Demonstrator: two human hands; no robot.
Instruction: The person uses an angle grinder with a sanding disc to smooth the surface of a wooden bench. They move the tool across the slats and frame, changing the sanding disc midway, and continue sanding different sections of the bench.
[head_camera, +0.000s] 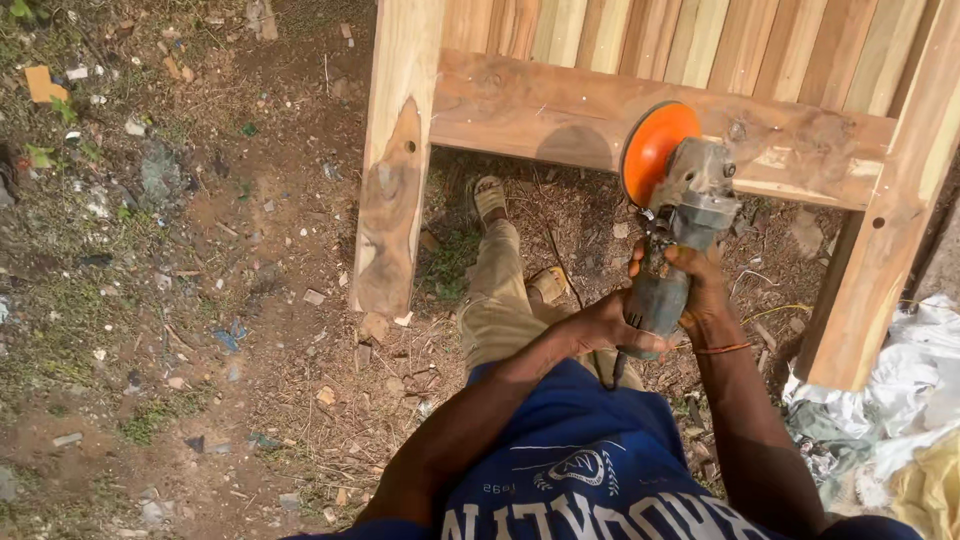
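Observation:
I hold a grey, dusty angle grinder with an orange sanding disc at its head. My left hand wraps the lower end of its body. My right hand grips the body just above, a red band on that wrist. The disc sits against the horizontal rail of a wooden frame, near the rail's middle. A leg of the frame stands to the left, with a dark patch of grain on it.
Vertical slats fill the frame above the rail, and its right leg slants down. Bare dirt with litter and wood chips spreads to the left. Crumpled white and yellow sheeting lies at the right. My sandalled foot rests under the rail.

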